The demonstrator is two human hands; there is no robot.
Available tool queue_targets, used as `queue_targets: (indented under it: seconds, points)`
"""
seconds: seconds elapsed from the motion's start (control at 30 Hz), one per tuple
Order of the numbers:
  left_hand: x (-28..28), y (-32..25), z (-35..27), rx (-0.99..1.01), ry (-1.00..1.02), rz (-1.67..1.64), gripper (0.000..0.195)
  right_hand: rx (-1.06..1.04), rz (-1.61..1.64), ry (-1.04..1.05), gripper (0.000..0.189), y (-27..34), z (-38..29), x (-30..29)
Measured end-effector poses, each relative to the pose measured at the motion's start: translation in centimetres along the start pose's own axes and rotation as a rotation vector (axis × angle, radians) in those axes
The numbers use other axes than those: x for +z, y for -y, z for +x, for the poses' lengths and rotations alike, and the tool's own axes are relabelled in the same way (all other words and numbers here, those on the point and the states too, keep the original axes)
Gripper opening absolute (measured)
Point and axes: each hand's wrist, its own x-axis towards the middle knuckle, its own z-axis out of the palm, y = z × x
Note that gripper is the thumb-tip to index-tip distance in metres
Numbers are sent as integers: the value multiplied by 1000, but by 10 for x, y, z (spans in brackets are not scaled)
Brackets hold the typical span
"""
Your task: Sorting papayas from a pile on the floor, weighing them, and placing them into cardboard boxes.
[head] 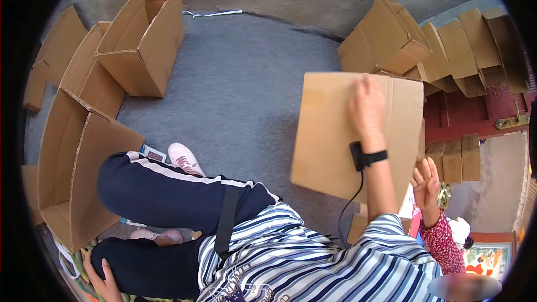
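Observation:
My right hand point(367, 102), with a black strap and a cabled device at the wrist, lies against a brown cardboard box point(323, 134) on the right. Its curled fingers reach the box's upper edge and appear to grip it; the hand is slightly blurred. The box's broad face is turned up and tilted. My left hand point(102, 279) rests at my knee at the bottom left, fingers apart, holding nothing. Beside my knees stands an open-topped cardboard box point(100, 155), and another upright open box point(161, 46) is farther up on the left.
Several cardboard boxes point(449, 50) line the upper right, near a red door point(461, 113). More cartons point(453, 161) stand below them. Another person's hand point(428, 186) with a red patterned sleeve is raised close to the right side. A white strip point(218, 13) lies along the wall.

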Motion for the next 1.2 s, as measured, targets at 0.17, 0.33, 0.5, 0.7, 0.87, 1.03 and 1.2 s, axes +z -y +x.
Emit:
queue_targets:
  seconds: [0.17,0.33,0.5,0.7,0.87,1.03,1.2]
  points:
    - [-5,-16,1,93,-11,103,40,68,39,-206,49,-5,11,-66]
    - [7,61,7,45,-11,143,43,435,123,115,76,-46,-35,19]
    - [-6,-13,-5,117,-57,111,39,830,839,460,74,-45,-94,91]
    - [-3,-16,-9,77,-57,-40,37,324,548,323,55,26,-70,88]
    - [0,-28,-7,55,-18,-17,40,678,679,209,70,30,-35,110]
    - [-6,85,-8,68,-72,74,44,853,1366,559,47,39,-11,121]
    - [2,33,-13,-45,-96,-29,46,807,1262,620,43,43,9,119]
